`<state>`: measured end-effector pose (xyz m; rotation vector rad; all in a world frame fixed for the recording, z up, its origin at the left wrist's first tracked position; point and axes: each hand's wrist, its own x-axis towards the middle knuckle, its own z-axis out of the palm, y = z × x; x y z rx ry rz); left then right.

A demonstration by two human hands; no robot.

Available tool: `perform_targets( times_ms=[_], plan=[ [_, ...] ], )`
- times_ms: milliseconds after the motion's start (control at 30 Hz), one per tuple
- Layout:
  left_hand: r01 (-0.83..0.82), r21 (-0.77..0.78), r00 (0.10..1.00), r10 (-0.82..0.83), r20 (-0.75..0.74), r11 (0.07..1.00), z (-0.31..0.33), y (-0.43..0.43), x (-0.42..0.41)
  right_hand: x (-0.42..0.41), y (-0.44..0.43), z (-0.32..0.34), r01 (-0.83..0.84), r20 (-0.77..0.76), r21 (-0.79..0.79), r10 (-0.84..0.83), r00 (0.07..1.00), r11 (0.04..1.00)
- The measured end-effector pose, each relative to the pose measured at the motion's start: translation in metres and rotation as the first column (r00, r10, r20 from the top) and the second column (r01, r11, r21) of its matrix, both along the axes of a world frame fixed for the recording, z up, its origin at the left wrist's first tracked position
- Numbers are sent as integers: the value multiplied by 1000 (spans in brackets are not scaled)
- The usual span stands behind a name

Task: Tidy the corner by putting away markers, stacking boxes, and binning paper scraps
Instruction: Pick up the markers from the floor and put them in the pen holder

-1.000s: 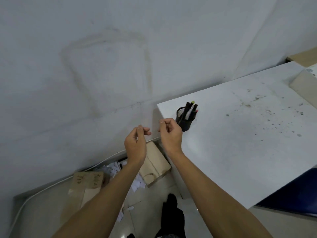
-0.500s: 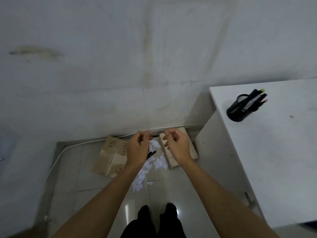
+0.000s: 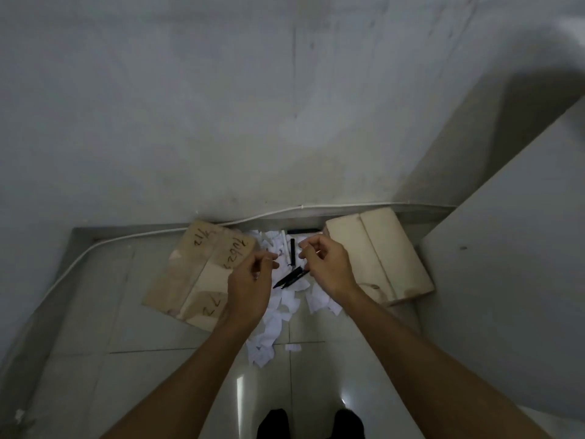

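Several black markers lie on a heap of white paper scraps on the tiled floor by the wall. A flat cardboard box with handwriting lies left of the heap. A second, closed cardboard box lies to the right. My left hand and my right hand hover above the heap, a little apart, fingers loosely curled and holding nothing.
A white cable runs along the foot of the wall. The white side of a desk stands at the right. My black shoes are on the tiles at the bottom edge.
My view has swung left and down from the desk top and its pen cup to the floor corner. Both hands have dropped toward the scraps and markers, still holding nothing.
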<state>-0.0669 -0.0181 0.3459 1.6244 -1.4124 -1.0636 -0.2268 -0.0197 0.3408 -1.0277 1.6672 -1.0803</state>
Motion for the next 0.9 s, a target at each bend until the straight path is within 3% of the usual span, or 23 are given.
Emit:
perform_targets(
  times_ms=[267,433,700,900],
  plan=[
    [70,-64,996,-66,57,995,-180,-21,9,0,-25,-205,-78,-83,11,79,993,997],
    [161,-84,980,-149,132,983,-268,-41,9,-14,-53,-289,-158,-203,13,158,966,987],
    [248,-93,938,-215,271,964,-360,-83,-5,-21,-97,-344,-243,-457,96,259,851,965],
    [202,-178,908,-116,404,963,-401,-126,-13,-30,-163,-366,-287,-644,134,303,703,949]
  ],
)
